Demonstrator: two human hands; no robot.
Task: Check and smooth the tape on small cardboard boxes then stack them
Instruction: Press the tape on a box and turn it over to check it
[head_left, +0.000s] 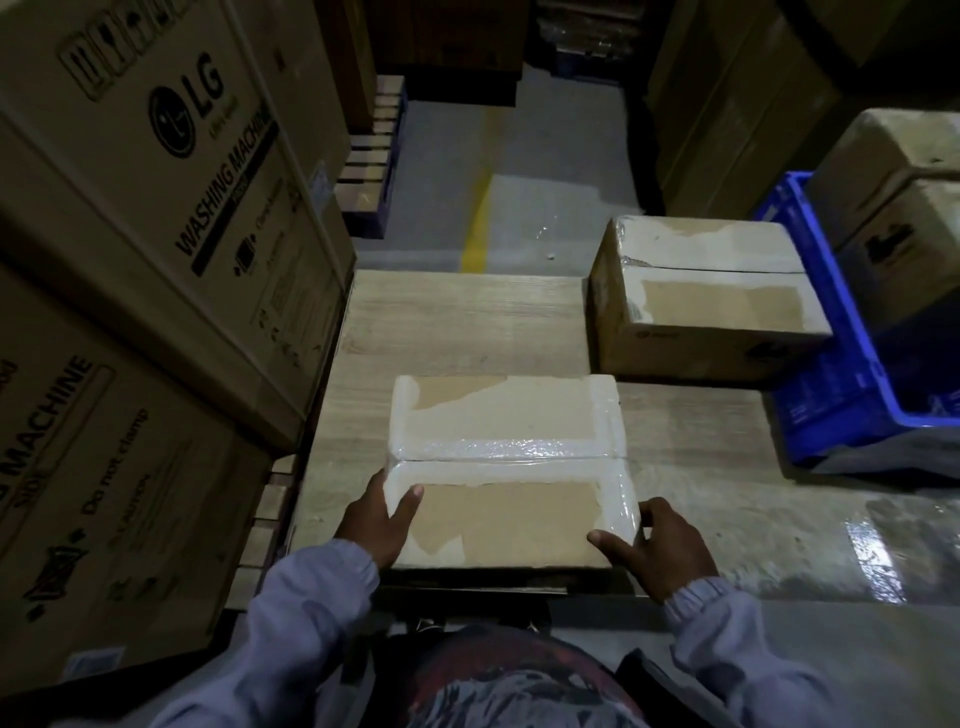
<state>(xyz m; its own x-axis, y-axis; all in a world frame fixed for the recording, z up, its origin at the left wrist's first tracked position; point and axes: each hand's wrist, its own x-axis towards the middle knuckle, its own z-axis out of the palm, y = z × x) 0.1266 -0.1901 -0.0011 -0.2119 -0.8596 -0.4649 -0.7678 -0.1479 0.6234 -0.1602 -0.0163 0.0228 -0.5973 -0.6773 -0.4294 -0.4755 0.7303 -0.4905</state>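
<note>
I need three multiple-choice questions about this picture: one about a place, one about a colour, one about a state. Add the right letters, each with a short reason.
1. Where is the far box relative to the near box?
A. stacked on it
B. on the wooden surface, farther away to the right
C. under it

2. What colour is the crate?
A. red
B. blue
C. green

3. How do the left hand and right hand meet the near box?
A. both grip its near corners
B. only one touches it
C. neither touches it

Answers: 1 B, its base rests on the surface itself; 2 B, its walls are blue; 3 A, each thumb lies on the box top at a corner.
</note>
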